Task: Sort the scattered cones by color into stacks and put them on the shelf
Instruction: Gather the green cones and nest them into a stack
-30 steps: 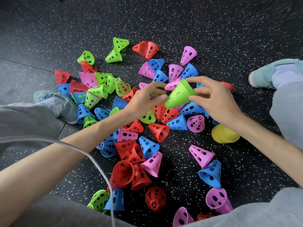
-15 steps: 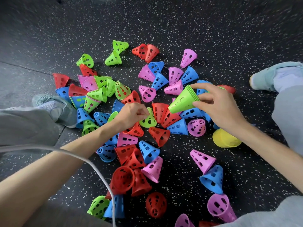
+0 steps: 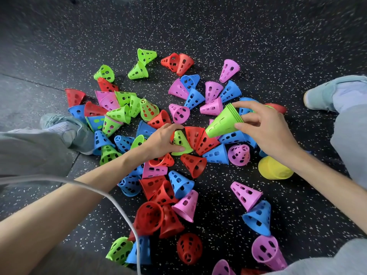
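While the right hand (image 3: 266, 132) holds a nested stack of green cones (image 3: 223, 122) by its wide rim, fingers (image 3: 246, 105) curled over the top edge and thumb underneath, the stack lies tilted with its tip pointing down and to the left. That grip leaves the narrow end free, probably so the next cone can be slipped over it.

The left hand (image 3: 160, 141) reaches into the middle of the pile and closes on a single green cone (image 3: 180, 142) that stands upright on the speckled black floor (image 3: 218, 26), thumb at its base and fingers arched over its tip. This cone touches red cones (image 3: 198, 139) on its right. It seems to be the next piece for the green stack, which hovers just beside it.

Around the hands, red, blue, pink and green cones lie scattered, mostly on their sides, some partly nested in other colours. A yellow dome-shaped object (image 3: 275, 169) sits by the right forearm. Shoes and grey trouser legs frame the heap on both sides, and a white cable (image 3: 111, 197) crosses the left arm. No shelf is in view, so sorting looks far from finished.
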A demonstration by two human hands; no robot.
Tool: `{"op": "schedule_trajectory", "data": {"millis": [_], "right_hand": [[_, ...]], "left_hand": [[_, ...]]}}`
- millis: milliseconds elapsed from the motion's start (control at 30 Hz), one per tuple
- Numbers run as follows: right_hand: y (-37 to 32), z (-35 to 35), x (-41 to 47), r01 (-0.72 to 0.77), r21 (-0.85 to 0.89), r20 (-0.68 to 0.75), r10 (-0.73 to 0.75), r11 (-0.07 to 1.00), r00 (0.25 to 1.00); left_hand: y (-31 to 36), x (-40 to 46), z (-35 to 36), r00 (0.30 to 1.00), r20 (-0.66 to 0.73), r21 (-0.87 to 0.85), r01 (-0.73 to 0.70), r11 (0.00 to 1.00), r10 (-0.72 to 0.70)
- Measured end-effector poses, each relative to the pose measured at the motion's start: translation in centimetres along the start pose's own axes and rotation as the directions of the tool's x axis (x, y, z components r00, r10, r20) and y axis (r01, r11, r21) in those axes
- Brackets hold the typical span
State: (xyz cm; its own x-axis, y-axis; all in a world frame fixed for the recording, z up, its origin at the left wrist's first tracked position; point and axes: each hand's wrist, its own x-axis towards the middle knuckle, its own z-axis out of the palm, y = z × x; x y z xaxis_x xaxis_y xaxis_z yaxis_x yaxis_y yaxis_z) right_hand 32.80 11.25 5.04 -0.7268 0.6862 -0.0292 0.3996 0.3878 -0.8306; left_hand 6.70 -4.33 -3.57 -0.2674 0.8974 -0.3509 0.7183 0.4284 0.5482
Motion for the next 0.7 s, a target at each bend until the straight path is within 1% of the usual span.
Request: {"op": "schedule_trajectory", "data": {"millis": [167, 233, 300, 400, 500, 600, 700], "right_hand": [[0.0, -0.1, 0.0, -0.001, 0.001, -0.004, 0.001, 1.000, 1.000], [0.0, -0.1, 0.0, 0.001, 0.001, -0.007, -0.001, 1.000, 1.000], [0.0, -0.1, -0.1, 0.003, 0.000, -0.012, -0.003, 1.000, 1.000], [0.0, -0.3, -0.1, -0.003, 0.006, -0.023, 0.003, 1.000, 1.000], [0.0, -0.4, 0.0, -0.006, 0.012, -0.030, 0.007, 1.000, 1.000], [-0.3, -0.4, 0.0, -0.006, 0.020, -0.034, 0.007, 1.000, 0.999], [-0.5, -0.3, -0.1, 0.002, 0.032, -0.038, -0.001, 0.999, 0.999]], "left_hand": [[0.2, -0.1, 0.1, 0.999, 0.038, 0.036, -0.010, 0.999, 0.009], [0.1, -0.2, 0.1, 1.000, 0.020, 0.056, -0.013, 0.998, 0.012], [0.3, -0.3, 0.1, 0.999, -0.038, 0.031, -0.001, 1.000, 0.002], [0.8, -0.3, -0.2, 0.983, -0.179, -0.100, 0.021, 0.995, -0.039], [1.4, -0.1, -1.2, 0.957, -0.263, -0.251, 0.057, 0.966, -0.125], [2.5, 0.3, -1.8, 0.940, -0.263, -0.415, 0.094, 0.905, -0.219], [4.6, 0.4, -1.9, 0.947, -0.215, -0.586, 0.071, 0.807, -0.239]]}}
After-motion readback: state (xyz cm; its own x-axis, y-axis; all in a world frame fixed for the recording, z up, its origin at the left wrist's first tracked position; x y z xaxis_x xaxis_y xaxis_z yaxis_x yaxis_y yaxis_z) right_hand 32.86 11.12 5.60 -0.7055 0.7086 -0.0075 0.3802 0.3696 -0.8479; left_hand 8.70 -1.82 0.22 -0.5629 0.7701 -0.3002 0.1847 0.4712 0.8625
